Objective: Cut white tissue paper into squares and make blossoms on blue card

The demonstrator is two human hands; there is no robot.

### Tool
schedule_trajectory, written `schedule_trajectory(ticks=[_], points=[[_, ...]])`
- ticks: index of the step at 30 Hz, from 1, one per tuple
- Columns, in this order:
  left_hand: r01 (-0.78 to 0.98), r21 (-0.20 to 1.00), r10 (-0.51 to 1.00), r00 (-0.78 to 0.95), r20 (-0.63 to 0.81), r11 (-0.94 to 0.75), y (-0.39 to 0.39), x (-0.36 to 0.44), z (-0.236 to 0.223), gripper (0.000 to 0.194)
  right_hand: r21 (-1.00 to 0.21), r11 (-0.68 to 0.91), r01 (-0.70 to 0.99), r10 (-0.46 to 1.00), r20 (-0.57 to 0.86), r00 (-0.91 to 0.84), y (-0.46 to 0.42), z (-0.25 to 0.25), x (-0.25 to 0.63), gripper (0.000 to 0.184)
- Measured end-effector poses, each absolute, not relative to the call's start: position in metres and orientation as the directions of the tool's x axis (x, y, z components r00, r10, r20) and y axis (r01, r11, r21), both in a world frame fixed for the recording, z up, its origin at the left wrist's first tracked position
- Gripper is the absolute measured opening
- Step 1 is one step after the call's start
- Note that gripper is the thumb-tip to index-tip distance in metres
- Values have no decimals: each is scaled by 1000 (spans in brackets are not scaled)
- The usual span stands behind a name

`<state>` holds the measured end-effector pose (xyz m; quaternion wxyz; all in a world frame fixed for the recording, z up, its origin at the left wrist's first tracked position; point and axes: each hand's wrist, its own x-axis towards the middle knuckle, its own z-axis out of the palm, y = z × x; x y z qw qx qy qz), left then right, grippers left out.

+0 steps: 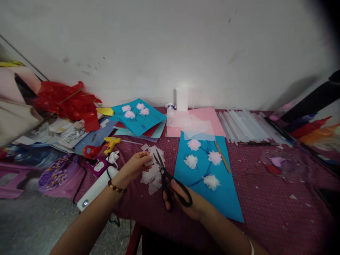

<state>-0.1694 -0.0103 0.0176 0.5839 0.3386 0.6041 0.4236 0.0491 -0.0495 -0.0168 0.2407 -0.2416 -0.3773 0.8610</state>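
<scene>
Right hand [183, 198]: closed through the handles of one pair of black scissors [163, 172], blades parted. Left hand [136, 164]: fingers pinched on one translucent piece [149, 159], above the cut-piece pile [152, 177]. The near blue sheet [199, 198], right of the scissors, bears four flowers [211, 181] (one brown stick [222, 156] alongside).

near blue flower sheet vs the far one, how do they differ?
Near sheet has white and pink flowers; far sheet has only pink. Near sheet's stems are broad blue; far sheet's thin and dark. Near sheet lies on the cloth, far sheet on a paper stack. Both: four fluffy flowers.
</scene>
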Motion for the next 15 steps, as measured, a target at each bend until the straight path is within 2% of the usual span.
schedule_trajectory(ticks=[5,8,10,12,13,15], points=[[9,950,934,-185,-304,311,-7,-179,21,25,-522,-796,-307,476,-225,-850,-43,-25,55,55],[237,960,958,-274,-82,150,-6,-181,28,28,-442,-842,-310,431,-205,-879,-39,-25,58,52],[419,907,953,-288,94,37,-12,-178,40,14,-414,-857,-307,408,-181,-895,-39,-25,59,49],[507,861,933,-294,207,-31,-26,-173,58,15,-416,-863,-286,383,-170,-908,-39,-25,58,49],[509,859,916,-320,242,-49,-37,-171,69,18,-425,-864,-269,369,-171,-914,-40,-25,57,50],[390,920,879,-426,216,-38,-64,-169,91,7,-453,-860,-234,341,-171,-924,-40,-25,56,55]])
